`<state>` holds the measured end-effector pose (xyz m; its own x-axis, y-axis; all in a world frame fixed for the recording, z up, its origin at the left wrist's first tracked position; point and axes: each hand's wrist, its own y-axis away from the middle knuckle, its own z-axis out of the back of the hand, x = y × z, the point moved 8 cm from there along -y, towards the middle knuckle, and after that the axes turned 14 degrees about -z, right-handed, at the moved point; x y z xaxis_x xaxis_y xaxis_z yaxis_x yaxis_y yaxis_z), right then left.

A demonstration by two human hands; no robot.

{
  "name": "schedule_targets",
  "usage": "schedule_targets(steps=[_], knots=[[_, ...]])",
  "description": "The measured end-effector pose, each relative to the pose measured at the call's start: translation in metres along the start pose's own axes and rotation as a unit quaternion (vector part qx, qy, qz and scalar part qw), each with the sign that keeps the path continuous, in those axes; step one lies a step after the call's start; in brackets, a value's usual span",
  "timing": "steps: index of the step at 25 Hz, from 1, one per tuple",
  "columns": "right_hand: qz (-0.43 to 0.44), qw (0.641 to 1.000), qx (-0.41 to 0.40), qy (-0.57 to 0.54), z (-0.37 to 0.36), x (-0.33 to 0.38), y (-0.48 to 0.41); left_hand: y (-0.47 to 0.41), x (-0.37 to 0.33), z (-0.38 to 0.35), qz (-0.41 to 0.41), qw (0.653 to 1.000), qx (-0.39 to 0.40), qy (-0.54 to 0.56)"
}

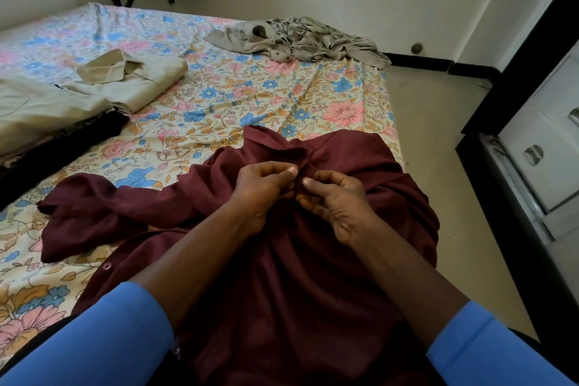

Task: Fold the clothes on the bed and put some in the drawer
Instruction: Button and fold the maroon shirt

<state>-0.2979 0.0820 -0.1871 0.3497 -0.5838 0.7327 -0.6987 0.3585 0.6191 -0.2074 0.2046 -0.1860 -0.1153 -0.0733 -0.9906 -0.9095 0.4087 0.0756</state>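
A maroon shirt (282, 291) lies spread on the bed (219, 103), at the near edge, one sleeve trailing off to its left. Both hands meet just below the shirt's collar: the left hand (263, 188) and the right hand (336, 202) each pinch the shirt's front between thumb and curled fingers, thumbs almost touching. Beyond the shirt to the left sits a folded beige shirt (138, 78), with a dark garment (56, 147) just beside it. Far beyond the shirt lies a crumpled grey garment (300, 37). To the shirt's right, off the bed, stand white drawers (539, 150).
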Motion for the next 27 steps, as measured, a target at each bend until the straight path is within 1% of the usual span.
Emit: schedule_targets(steps=[1,2,3,5,7,8,10,11,12,13,14,16,18,24,27], knots=[[-0.005,1.0,0.003,-0.009,0.0,-0.001,0.0,0.001,0.002,-0.003,0.021,0.999,0.026,0.022],[-0.013,1.0,0.009,-0.02,0.001,-0.002,-0.001,0.001,0.001,-0.005,0.022,0.998,0.049,0.024],[-0.021,0.999,0.014,-0.031,0.001,-0.003,-0.002,0.0,-0.002,-0.006,0.005,0.998,0.064,0.0],[-0.029,0.999,0.015,-0.043,0.003,-0.005,-0.003,-0.001,-0.008,-0.003,-0.048,0.992,0.066,-0.095],[-0.028,0.998,0.011,-0.046,0.005,-0.005,-0.006,-0.001,-0.017,0.001,-0.099,0.973,0.048,-0.203],[-0.023,0.999,0.009,-0.045,0.005,-0.005,-0.007,-0.001,-0.023,0.004,-0.133,0.957,0.031,-0.257],[-0.004,1.0,0.002,-0.024,0.003,-0.005,-0.007,0.002,-0.042,0.005,-0.223,0.898,-0.013,-0.378],[0.015,1.0,-0.011,0.005,0.003,-0.005,-0.007,0.004,-0.049,0.002,-0.258,0.871,-0.016,-0.418],[0.039,0.998,-0.028,0.036,0.002,-0.005,-0.006,0.005,-0.051,-0.002,-0.274,0.856,-0.005,-0.438],[0.062,0.996,-0.044,0.056,0.001,-0.004,-0.006,0.004,-0.048,-0.004,-0.264,0.861,0.013,-0.435],[0.076,0.994,-0.054,0.057,0.002,-0.004,-0.006,0.002,-0.043,-0.004,-0.238,0.877,0.028,-0.417],[0.078,0.995,-0.055,0.032,0.004,-0.006,-0.009,-0.001,-0.033,-0.001,-0.189,0.915,0.04,-0.354],[0.074,0.996,-0.046,0.018,0.004,-0.008,-0.011,-0.003,-0.025,0.001,-0.159,0.938,0.04,-0.306],[0.084,0.996,-0.031,-0.019,0.001,-0.019,-0.012,-0.008,-0.013,0.009,-0.116,0.957,0.0,-0.266],[0.127,0.991,-0.027,0.03,0.001,-0.011,-0.01,-0.011,0.001,0.012,-0.068,0.98,-0.002,-0.187]])
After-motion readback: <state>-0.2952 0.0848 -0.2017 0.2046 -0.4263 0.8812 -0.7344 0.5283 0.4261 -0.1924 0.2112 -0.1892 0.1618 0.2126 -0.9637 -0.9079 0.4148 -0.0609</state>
